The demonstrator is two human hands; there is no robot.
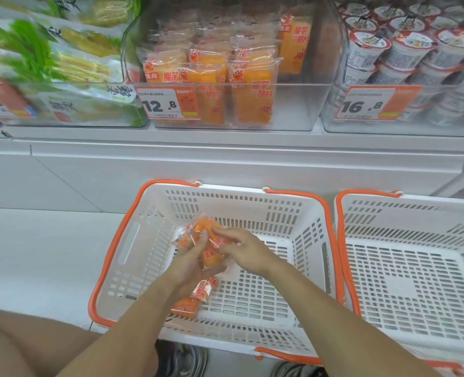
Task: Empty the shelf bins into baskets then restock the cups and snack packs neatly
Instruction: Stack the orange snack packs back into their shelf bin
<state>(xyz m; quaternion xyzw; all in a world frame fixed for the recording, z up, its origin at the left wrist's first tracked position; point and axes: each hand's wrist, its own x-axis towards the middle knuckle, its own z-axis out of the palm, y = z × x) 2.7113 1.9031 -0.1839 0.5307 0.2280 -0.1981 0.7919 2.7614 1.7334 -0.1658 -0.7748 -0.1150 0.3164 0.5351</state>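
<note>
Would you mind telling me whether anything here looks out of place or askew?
Mostly in order. The orange snack packs in the middle bin stand unevenly, some leaning, with bare space at its right. Both hands, left hand and right hand, hold packs over the left basket.

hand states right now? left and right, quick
Left hand: grips orange snack packs over the white basket.
Right hand: fingers on the same packs, pinching them.
</note>
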